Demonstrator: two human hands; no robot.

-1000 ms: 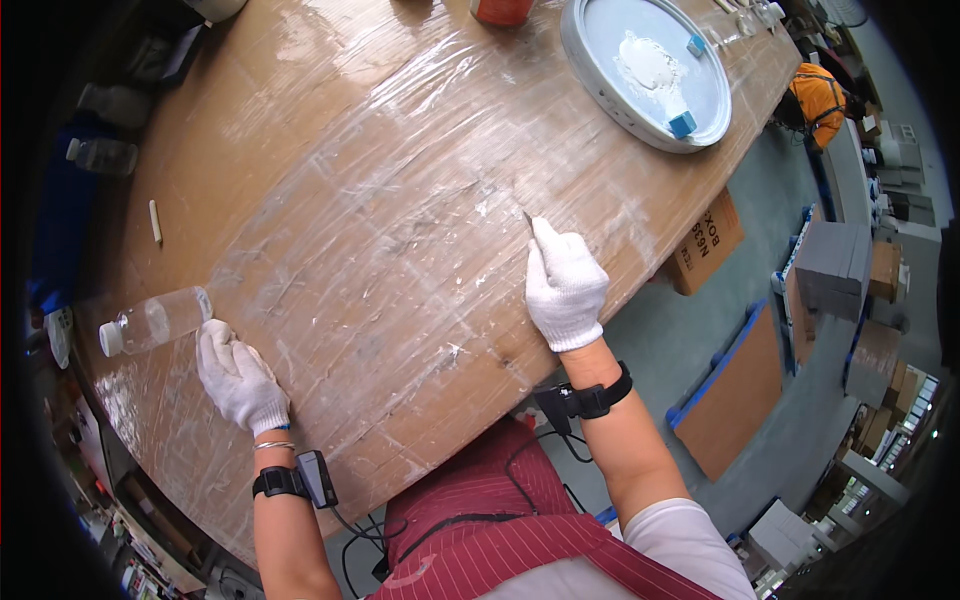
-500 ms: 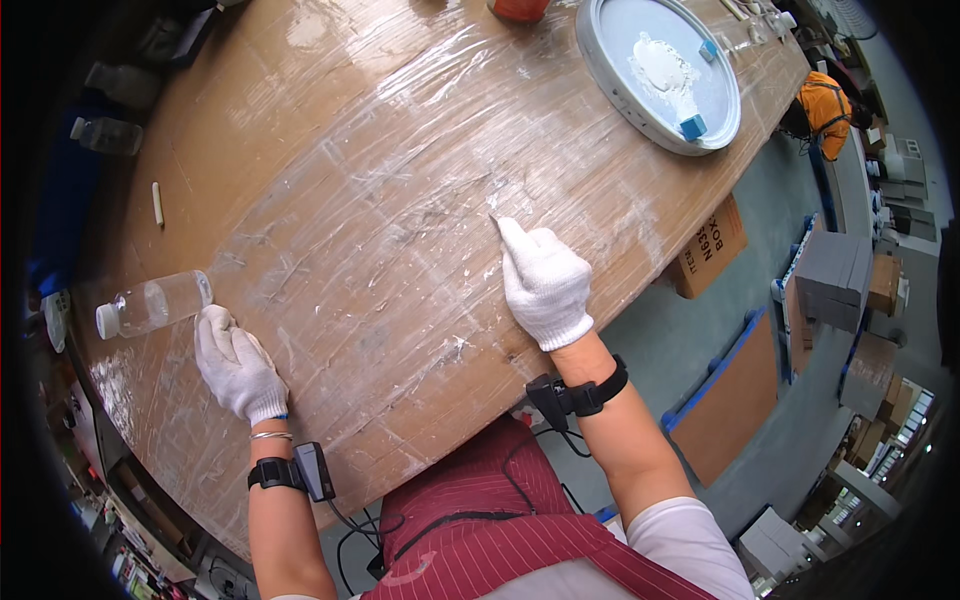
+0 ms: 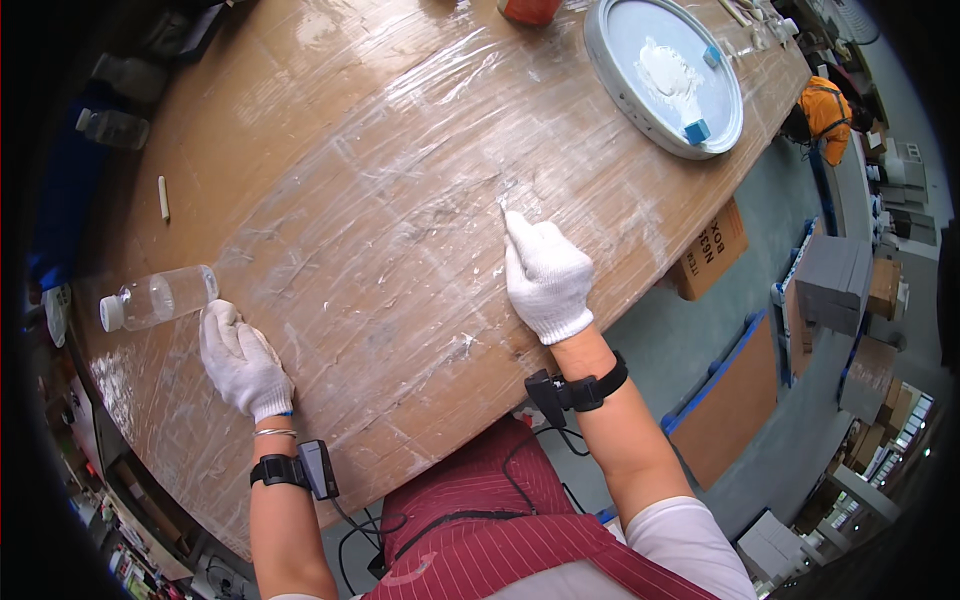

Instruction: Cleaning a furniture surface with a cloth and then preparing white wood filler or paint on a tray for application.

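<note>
My right hand point(image 3: 549, 277), in a white knit glove, is closed above the middle of the table. A thin, dark, pointed tool point(image 3: 503, 206) sticks out past its index finger, its tip at the table surface; the glove hides the rest. My left hand point(image 3: 240, 358), gloved too, rests on the table at the left, fingers together and loosely bent, with nothing visible in it. Just beyond its fingertips lies a clear plastic bottle point(image 3: 165, 298) with a white cap, on its side. Clear film covers the brown table point(image 3: 370, 250), wrinkled and scuffed with whitish marks.
A round grey lid-like tray point(image 3: 622, 98) at the far right holds white powder point(image 3: 668, 72) and two blue cubes point(image 3: 696, 131). A red container point(image 3: 530, 8) stands at the far edge. A white stick point(image 3: 163, 199) lies at left. Cardboard boxes point(image 3: 714, 250) are on the floor at right.
The pointed tool's tip has shifted slightly away from me, with my right index finger. My left hand stays beside the bottle. The whole view has moved a little.
</note>
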